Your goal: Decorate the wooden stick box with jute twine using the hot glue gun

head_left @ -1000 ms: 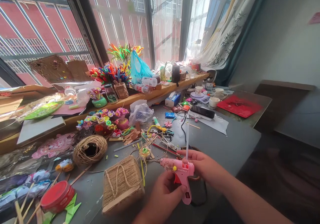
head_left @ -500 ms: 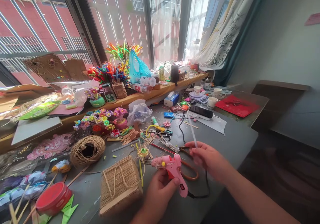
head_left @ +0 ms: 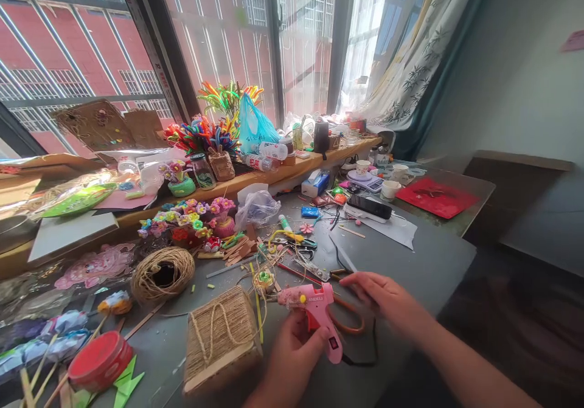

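My left hand is closed round the handle of a pink glue gun, its nozzle aimed left. A black cord leaves the bottom of the handle. Just to the right, my right hand pinches a translucent glue stick, which slants up and left over the table. Below that hand lie the brown loop handles of a pair of scissors, partly covered by the glue gun. A twine-wrapped box with a zigzag of cord on its face sits left of my left hand.
A roll of jute twine and a red round tub are on the left. Small craft flowers stand along the sill's edge. Further back lie a dark phone, paper cups and a red sheet.
The glue stick, upright in the back of the glue gun a second ago, is now apart from it and tilted in my right hand. The glue gun has shifted slightly left.
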The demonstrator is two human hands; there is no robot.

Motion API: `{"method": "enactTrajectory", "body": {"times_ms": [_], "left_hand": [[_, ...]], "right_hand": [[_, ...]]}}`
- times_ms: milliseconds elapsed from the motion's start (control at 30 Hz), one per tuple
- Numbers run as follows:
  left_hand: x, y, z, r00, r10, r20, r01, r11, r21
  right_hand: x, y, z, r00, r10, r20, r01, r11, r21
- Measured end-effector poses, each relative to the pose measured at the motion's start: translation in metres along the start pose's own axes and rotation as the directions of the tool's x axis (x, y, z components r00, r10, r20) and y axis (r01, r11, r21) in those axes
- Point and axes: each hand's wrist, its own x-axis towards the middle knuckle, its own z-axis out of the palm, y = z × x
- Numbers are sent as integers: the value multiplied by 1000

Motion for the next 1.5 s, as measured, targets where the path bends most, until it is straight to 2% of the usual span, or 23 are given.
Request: {"method": "enactTrajectory", "body": {"times_ms": [67, 100, 167, 267, 333, 533, 700, 833, 967, 1067, 1133, 1200, 1267, 1333, 1367, 1433, 1500], "left_hand": [[-1, 5, 1, 1000, -17, 1, 17, 1000, 6], [-2, 8, 1, 1000, -26, 3, 26, 1000, 8], [-2, 12, 1, 999, -37, 6, 37, 999, 8], [-3, 14, 1, 999, -42, 9, 41, 999, 9], [-3, 16, 2, 999, -48, 10, 48, 999, 13], [-2, 24, 7, 998, -58, -4, 58, 998, 14], [0, 31, 8, 997, -70, 41, 70, 997, 11], [0, 31, 7, 995, -81, 50, 81, 997, 14], [1, 27, 6, 995, -76, 62, 74, 997, 29], [1, 23, 5, 995, -75, 70, 72, 996, 45], [0, 21, 5, 995, -74, 69, 71, 997, 40], [-2, 21, 5, 994, -73, 79, 71, 997, 29], [-3, 22, 6, 991, -81, 103, 79, 997, 21], [-5, 23, 7, 988, -91, 127, 89, 996, 24], [-5, 23, 8, 987, -93, 133, 90, 996, 29], [-5, 23, 8, 986, -92, 142, 86, 995, 41], [-5, 24, 8, 985, -86, 147, 80, 996, 44]], "right_hand": [[-9, -13, -24, 989, -125, -75, 105, 969, -226], [-14, -19, -35, 975, -207, -78, 165, 916, -367], [-23, -26, -51, 948, -319, -5, 253, 761, -597], [-30, -23, -64, 936, -325, 133, 305, 569, -764], [-31, -15, -65, 926, -327, 189, 336, 487, -806], [-34, -2, -56, 883, -372, 288, 415, 326, -849], [-43, 0, -51, 810, -452, 375, 474, 126, -871], [-46, -4, -51, 766, -498, 406, 476, 16, -879], [-43, -17, -56, 673, -577, 463, 468, -154, -870], [-37, -25, -59, 614, -605, 507, 482, -222, -848], [-34, -28, -60, 606, -601, 521, 504, -217, -836], [-34, -32, -61, 639, -576, 509, 532, -147, -834], [-35, -37, -64, 730, -496, 470, 543, 3, -840], [-38, -45, -69, 833, -360, 420, 509, 201, -837], [-39, -48, -70, 869, -290, 401, 480, 296, -826], [-38, -54, -71, 907, -193, 374, 421, 448, -789], [-35, -55, -67, 917, -157, 368, 390, 553, -736]]}}
